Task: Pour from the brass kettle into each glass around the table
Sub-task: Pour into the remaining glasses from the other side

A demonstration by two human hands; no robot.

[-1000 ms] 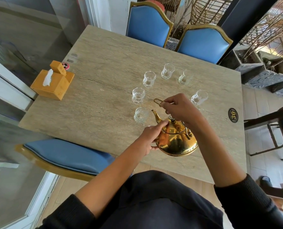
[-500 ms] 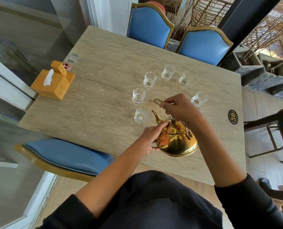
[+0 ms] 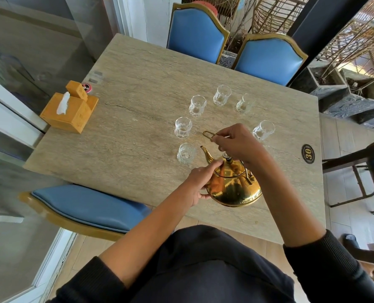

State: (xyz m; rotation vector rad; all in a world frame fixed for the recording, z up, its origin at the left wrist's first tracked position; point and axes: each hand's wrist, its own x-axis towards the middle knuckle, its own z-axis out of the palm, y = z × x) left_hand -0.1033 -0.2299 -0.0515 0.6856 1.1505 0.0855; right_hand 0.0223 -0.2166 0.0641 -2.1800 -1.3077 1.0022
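A shiny brass kettle (image 3: 234, 189) is near the front of the stone table (image 3: 138, 149), its spout pointing left toward the nearest glass (image 3: 186, 153). My right hand (image 3: 238, 143) grips the kettle's thin wire handle above the lid. My left hand (image 3: 201, 180) presses straight fingers on the lid's edge, thumb under the kettle's side. Several small clear glasses form an arc: one (image 3: 183, 127), another (image 3: 197, 105), a third (image 3: 222, 95), one further right (image 3: 245, 103) and one at the right (image 3: 263, 130).
A wooden tissue box (image 3: 69, 112) stands at the table's left edge. Two blue chairs (image 3: 197, 33) (image 3: 269, 60) stand at the far side, another blue chair (image 3: 87, 206) at the near left. A round "30" badge (image 3: 308, 154) is near the right edge.
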